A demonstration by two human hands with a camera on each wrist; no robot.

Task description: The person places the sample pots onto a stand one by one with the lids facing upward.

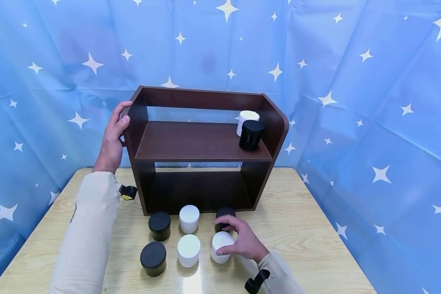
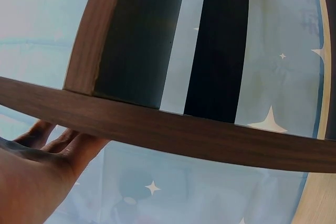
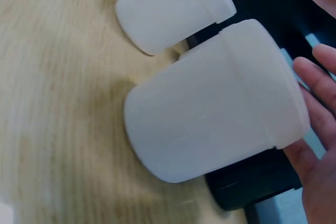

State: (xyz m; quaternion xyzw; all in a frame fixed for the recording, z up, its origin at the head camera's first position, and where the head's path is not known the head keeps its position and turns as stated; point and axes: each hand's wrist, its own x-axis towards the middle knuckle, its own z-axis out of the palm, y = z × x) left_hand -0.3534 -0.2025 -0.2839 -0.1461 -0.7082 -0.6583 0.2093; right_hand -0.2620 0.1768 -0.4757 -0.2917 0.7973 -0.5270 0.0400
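A dark brown two-tier shelf (image 1: 202,141) stands on the table. My left hand (image 1: 112,136) rests against the outside of its left side panel (image 2: 157,129), fingers stretched along it. At the shelf's front right, my right hand (image 1: 242,241) curves around a white lidded jar (image 1: 220,245), thumb at its near side and fingers beyond it. A gap shows between the index finger and this jar. Large in the right wrist view, the white jar (image 3: 210,103) stands on the table, fingers (image 3: 315,80) spread beside its lid. Just behind it is a black jar (image 1: 225,212), partly hidden by the fingers.
Left of the right hand stand two white jars (image 1: 188,250) and two black jars (image 1: 153,259). On the upper tier, a black jar (image 1: 250,136) stands before a white jar (image 1: 247,116) at the right end. Blue star-patterned cloth (image 1: 353,102) surrounds the wooden table (image 1: 297,212).
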